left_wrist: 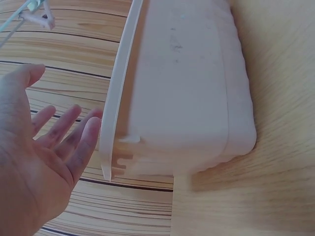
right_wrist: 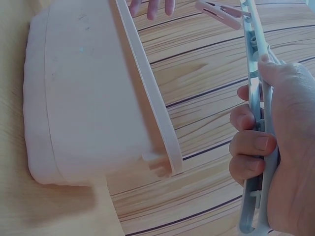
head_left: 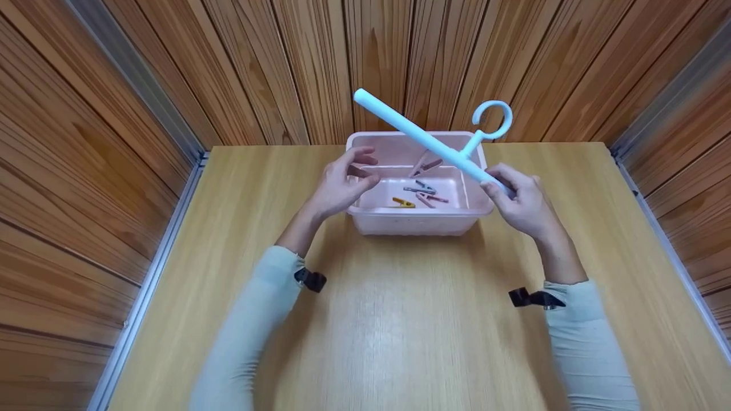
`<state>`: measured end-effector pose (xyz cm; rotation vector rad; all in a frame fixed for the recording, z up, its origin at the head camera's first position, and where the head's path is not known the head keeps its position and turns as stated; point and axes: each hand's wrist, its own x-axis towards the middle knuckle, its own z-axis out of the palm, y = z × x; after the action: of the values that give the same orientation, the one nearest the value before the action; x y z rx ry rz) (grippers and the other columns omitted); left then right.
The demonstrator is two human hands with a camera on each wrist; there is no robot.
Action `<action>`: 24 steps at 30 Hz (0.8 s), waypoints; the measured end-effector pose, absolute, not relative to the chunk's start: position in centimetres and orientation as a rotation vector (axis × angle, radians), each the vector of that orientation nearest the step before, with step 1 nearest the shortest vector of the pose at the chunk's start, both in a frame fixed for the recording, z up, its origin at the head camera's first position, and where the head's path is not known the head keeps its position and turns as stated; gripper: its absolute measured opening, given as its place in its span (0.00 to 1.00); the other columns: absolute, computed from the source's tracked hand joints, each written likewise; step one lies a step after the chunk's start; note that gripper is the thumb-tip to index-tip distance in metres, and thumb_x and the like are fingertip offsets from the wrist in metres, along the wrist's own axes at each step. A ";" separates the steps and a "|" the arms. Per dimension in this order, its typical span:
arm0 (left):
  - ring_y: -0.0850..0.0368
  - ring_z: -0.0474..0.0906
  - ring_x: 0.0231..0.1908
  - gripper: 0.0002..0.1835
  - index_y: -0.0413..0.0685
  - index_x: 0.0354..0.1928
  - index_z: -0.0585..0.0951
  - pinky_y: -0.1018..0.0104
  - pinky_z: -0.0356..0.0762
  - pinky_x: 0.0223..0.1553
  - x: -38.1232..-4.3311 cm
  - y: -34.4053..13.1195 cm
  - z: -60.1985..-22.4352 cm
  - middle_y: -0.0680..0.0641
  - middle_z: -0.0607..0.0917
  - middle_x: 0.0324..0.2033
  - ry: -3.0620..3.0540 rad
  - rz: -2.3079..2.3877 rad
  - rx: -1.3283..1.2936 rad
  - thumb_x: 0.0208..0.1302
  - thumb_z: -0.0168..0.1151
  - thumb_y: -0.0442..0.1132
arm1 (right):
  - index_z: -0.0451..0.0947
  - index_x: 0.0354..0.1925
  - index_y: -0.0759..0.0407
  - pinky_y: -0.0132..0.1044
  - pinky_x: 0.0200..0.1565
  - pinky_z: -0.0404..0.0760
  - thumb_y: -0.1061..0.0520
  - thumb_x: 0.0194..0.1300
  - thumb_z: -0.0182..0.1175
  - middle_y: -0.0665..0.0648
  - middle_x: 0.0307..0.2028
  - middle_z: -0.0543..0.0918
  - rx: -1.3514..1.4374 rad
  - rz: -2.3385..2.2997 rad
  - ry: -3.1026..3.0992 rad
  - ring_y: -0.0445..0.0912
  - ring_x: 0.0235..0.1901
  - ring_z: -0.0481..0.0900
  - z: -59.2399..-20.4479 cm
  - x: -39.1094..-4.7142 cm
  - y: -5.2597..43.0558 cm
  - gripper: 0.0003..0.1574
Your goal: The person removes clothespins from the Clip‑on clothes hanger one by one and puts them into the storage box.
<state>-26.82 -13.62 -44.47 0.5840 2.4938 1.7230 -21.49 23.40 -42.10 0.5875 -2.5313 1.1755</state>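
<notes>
My right hand [head_left: 522, 200] grips one end of a light blue clip hanger [head_left: 422, 137], fingers curled round its bar, as the right wrist view also shows. The bar slants up to the left over a pink plastic basin [head_left: 417, 222], its hook [head_left: 508, 117] pointing up and right. A pink clothespin [right_wrist: 219, 14] hangs from the bar's underside. Over the basin's left rim, my left hand [head_left: 345, 180] holds nothing, its fingers loosely bent and apart from the thumb. Inside the basin lie a yellow clothespin [head_left: 404, 202], a grey clothespin [head_left: 421, 187] and a pink clothespin [head_left: 428, 200].
The basin stands on a wooden table [head_left: 388, 319] near its back edge, close to a wood-panelled wall [head_left: 320, 74]. Similar panels rise on both sides, with metal rails [head_left: 154, 268] along the table edges. A black strap mount [head_left: 311, 279] sits at each wrist.
</notes>
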 end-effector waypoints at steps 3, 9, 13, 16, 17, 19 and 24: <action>0.41 0.89 0.65 0.32 0.48 0.80 0.74 0.43 0.83 0.72 -26.6 -13.4 -44.5 0.38 0.86 0.69 2.479 1.738 0.604 0.78 0.70 0.42 | 0.85 0.53 0.67 0.29 0.29 0.67 0.62 0.82 0.64 0.47 0.28 0.75 0.605 1.169 -2.532 0.38 0.26 0.69 -42.1 -21.7 22.9 0.09; 0.41 0.89 0.63 0.32 0.50 0.80 0.74 0.42 0.83 0.71 -25.9 -12.7 -44.5 0.39 0.86 0.68 2.446 1.776 0.656 0.78 0.69 0.42 | 0.85 0.52 0.67 0.29 0.28 0.64 0.62 0.81 0.66 0.47 0.27 0.74 0.648 1.144 -2.527 0.37 0.25 0.68 -42.3 -22.1 22.2 0.09; 0.44 0.89 0.62 0.32 0.52 0.80 0.73 0.44 0.86 0.66 -25.2 -12.2 -44.3 0.41 0.86 0.68 2.425 1.799 0.690 0.78 0.68 0.42 | 0.86 0.53 0.66 0.29 0.29 0.65 0.62 0.80 0.65 0.48 0.28 0.76 0.658 1.141 -2.528 0.37 0.25 0.69 -42.5 -22.2 21.7 0.09; 0.45 0.89 0.62 0.32 0.52 0.81 0.72 0.47 0.89 0.59 -24.8 -11.8 -44.2 0.42 0.86 0.68 2.408 1.813 0.732 0.78 0.68 0.42 | 0.85 0.53 0.66 0.29 0.31 0.68 0.62 0.80 0.65 0.51 0.30 0.79 0.663 1.146 -2.531 0.39 0.27 0.71 -42.6 -22.2 21.3 0.09; 0.45 0.89 0.62 0.33 0.51 0.81 0.72 0.49 0.89 0.57 -24.7 -11.7 -44.1 0.42 0.85 0.68 2.405 1.815 0.748 0.78 0.68 0.42 | 0.85 0.54 0.66 0.28 0.31 0.69 0.62 0.80 0.66 0.53 0.31 0.80 0.666 1.142 -2.536 0.39 0.28 0.72 -42.6 -22.2 21.2 0.10; 0.45 0.89 0.62 0.33 0.50 0.81 0.72 0.53 0.89 0.53 -24.5 -11.4 -44.0 0.40 0.85 0.68 2.401 1.825 0.776 0.78 0.68 0.41 | 0.85 0.54 0.66 0.29 0.33 0.71 0.61 0.81 0.66 0.56 0.33 0.83 0.670 1.142 -2.549 0.41 0.29 0.74 -42.6 -22.2 20.9 0.10; 0.45 0.88 0.60 0.33 0.46 0.80 0.73 0.58 0.86 0.49 -24.1 -10.7 -44.0 0.38 0.86 0.65 2.422 1.841 0.815 0.77 0.69 0.40 | 0.85 0.55 0.64 0.30 0.35 0.72 0.60 0.81 0.65 0.60 0.34 0.86 0.666 1.127 -2.579 0.42 0.31 0.76 -42.8 -22.2 20.4 0.10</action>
<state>-24.09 -10.75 -43.96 0.8149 2.4217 1.8414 -22.24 20.43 -42.80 0.6658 -2.5787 1.1274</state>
